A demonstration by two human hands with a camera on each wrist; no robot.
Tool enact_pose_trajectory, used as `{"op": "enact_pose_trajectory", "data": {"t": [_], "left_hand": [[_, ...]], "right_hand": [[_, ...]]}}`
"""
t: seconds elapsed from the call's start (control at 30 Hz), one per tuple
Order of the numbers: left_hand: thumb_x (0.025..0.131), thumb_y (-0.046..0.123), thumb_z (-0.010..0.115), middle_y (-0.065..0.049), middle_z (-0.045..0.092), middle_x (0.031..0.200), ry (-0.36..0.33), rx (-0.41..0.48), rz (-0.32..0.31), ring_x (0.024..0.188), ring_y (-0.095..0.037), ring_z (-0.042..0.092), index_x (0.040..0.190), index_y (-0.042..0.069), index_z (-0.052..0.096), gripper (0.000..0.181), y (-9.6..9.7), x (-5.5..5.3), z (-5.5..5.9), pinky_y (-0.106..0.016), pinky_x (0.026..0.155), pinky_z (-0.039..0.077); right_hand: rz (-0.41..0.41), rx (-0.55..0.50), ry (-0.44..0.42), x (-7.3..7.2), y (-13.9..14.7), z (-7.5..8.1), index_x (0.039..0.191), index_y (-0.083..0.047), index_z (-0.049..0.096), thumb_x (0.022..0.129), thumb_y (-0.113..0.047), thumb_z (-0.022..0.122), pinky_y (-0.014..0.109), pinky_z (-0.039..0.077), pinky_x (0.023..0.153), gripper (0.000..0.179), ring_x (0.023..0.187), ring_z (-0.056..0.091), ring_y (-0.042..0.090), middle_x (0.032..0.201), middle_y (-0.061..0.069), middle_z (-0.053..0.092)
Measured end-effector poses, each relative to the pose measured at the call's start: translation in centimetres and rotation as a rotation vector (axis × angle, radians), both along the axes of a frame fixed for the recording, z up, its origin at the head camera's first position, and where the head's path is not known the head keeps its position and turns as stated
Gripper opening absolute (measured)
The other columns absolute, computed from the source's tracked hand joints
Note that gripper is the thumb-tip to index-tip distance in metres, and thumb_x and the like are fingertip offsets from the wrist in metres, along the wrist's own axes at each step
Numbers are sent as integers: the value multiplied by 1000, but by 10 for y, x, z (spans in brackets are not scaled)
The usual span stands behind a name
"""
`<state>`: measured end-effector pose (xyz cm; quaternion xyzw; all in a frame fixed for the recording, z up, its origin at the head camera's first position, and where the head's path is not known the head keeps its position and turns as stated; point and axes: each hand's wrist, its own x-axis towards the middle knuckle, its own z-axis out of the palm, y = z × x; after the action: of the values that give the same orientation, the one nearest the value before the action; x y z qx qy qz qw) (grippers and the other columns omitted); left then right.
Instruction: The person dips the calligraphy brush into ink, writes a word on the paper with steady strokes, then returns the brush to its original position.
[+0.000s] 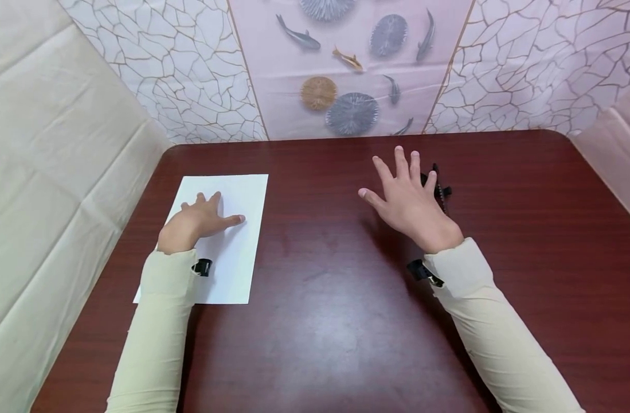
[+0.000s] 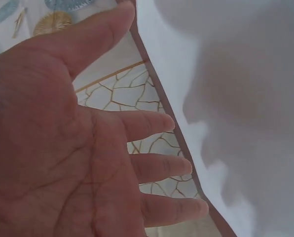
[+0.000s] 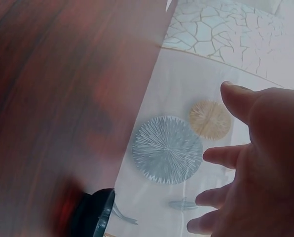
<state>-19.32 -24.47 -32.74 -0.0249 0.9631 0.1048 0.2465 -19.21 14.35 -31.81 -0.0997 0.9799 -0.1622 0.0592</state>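
A white sheet of paper (image 1: 232, 258) lies on the left part of the dark reddish table. Over it hovers my left hand (image 1: 201, 218), fingers spread; the left wrist view shows the palm (image 2: 63, 163) apart from the sheet, with the hand's shadow on it. My right hand (image 1: 410, 209) is held above the table with its fingers straight and spread, holding nothing. Just beyond it stands a small black object (image 1: 441, 194) with a ridged edge, partly hidden by the little finger. Only its rounded dark top (image 3: 95, 210) shows in the right wrist view, so its kind is unclear.
The brown wooden table (image 1: 315, 321) runs back to a patterned curtain (image 1: 273, 80) with fish and round motifs. Pale cloth (image 1: 51, 160) hangs along the left side, and more cloth (image 1: 616, 149) at the right. A small black device sits at each wrist.
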Motion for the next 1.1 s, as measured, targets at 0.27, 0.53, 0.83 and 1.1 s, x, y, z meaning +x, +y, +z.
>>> {"op": "enact_pose_trajectory", "data": {"t": [0.27, 0.53, 0.83, 1.1], "left_hand": [[102, 60, 56, -48, 5, 163, -46, -45, -17, 145, -71, 23, 164, -9, 6, 106, 3, -2, -3, -72, 119, 23], [104, 59, 54, -49, 1, 162, -60, -72, -31, 151, -67, 11, 162, -13, 0, 107, 5, -5, -6, -73, 121, 13], [102, 63, 54, -50, -4, 162, -99, -81, -59, 149, -70, 9, 162, -13, -4, 113, 7, -2, -8, -74, 121, 12], [102, 62, 55, -46, -9, 165, -118, -74, -47, 143, -78, 8, 164, -9, -7, 113, 20, 1, -10, -75, 121, 14]], "right_hand": [[-32, -6, -22, -1, 0, -2, 172, -18, 12, 109, -60, 44, 83, -2, 114, 82, 155, -16, 58, 175, 25, -10], [-20, -9, -17, -1, -5, -4, 171, -18, 13, 109, -59, 45, 83, -3, 114, 81, 157, -17, 54, 175, 26, -9], [-2, -9, -12, -1, -11, -7, 171, -16, 15, 110, -55, 47, 83, -5, 114, 79, 157, -16, 53, 174, 27, -6], [16, -4, -28, -2, -12, -12, 171, -15, 15, 110, -55, 46, 81, 2, 116, 79, 157, -8, 58, 174, 29, -4]]}}
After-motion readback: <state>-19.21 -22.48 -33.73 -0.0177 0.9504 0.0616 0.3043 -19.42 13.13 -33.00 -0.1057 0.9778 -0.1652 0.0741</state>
